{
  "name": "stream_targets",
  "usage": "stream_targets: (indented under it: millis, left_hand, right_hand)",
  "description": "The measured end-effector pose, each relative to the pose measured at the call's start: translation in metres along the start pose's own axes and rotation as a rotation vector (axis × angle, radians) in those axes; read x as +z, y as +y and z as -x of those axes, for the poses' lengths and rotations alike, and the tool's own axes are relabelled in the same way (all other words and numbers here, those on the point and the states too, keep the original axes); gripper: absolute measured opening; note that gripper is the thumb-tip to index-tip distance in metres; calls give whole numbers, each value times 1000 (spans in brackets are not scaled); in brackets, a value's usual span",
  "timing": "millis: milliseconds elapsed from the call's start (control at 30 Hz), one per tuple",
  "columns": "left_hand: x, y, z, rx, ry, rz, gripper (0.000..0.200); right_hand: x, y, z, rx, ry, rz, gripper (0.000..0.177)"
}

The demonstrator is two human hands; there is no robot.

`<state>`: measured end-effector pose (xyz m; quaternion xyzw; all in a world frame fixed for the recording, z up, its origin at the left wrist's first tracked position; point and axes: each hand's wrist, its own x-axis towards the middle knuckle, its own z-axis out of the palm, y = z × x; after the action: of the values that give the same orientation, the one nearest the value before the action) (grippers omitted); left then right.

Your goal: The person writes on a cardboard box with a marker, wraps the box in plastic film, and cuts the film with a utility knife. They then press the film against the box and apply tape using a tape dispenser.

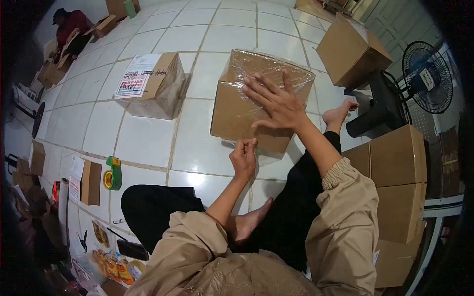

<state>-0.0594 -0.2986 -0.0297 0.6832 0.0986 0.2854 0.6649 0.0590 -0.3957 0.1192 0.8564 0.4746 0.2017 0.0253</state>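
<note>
A large cardboard box (pixel 237 108) stands on the tiled floor in front of me, with clear plastic wrap (pixel 276 66) shining over its top and far side. My right hand (pixel 279 106) lies flat on the box top, fingers spread. At the box's near edge, my left hand (pixel 243 157) is closed, fingers curled together; whatever it pinches is hidden. Loose clear film shows low by the near side of the box. To the left sits a smaller wrapped box (pixel 153 86) with white paper labels and handwriting on top.
A tape dispenser (pixel 113 173) and a small labelled box (pixel 91 182) lie at left, near a phone (pixel 132 250) and snack packets (pixel 116 269). At right are an open carton (pixel 353 54), a fan (pixel 427 76) and stacked cartons (pixel 395 163). Another person (pixel 71 29) sits far left.
</note>
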Motion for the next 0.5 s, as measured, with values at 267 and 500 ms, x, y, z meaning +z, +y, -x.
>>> stream_targets:
  millis: [267, 500]
  left_hand:
    - [-23, -2, 0, -261, 130, -116, 22]
    - [-50, -41, 11, -791, -209, 610, 66]
  right_hand:
    - [-8, 1, -5, 59, -44, 30, 115]
    - [-6, -4, -6, 105, -8, 29, 113]
